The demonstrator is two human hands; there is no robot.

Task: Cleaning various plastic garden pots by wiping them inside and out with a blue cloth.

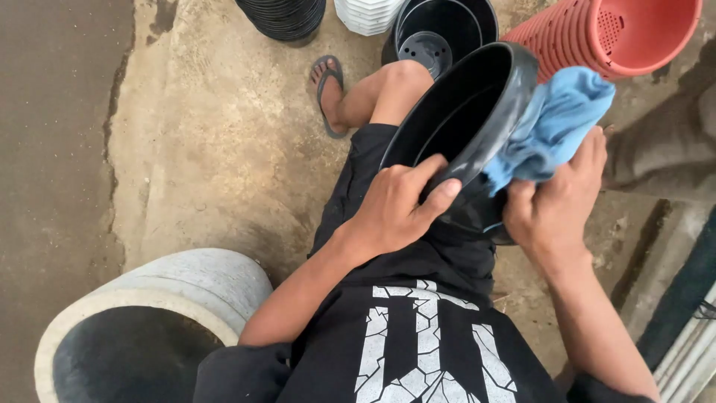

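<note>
Two hands busy — my left hand [391, 209] grips the black pot [466, 119] rim, my right hand [556, 198] clutches a blue cloth [552, 127] against it

1. A bare concrete floor [216, 142] filled the view, pale tan in the middle, with a darker grey-brown strip down its left side.
2. A wide concrete ring [186, 287], pale on the outside and dark inside, stood on the floor at the lower left.
3. A stack of black pots [287, 16] sat at the top edge.
4. Just beside it stood a white ribbed pot [367, 15].
5. Next came black pots nested together [440, 30].
6. A stack of red perforated pots [619, 33] lay tilted on its side at the upper right.
7. A foot in a grey sandal [328, 89] rested on the floor near the black pots.
</note>
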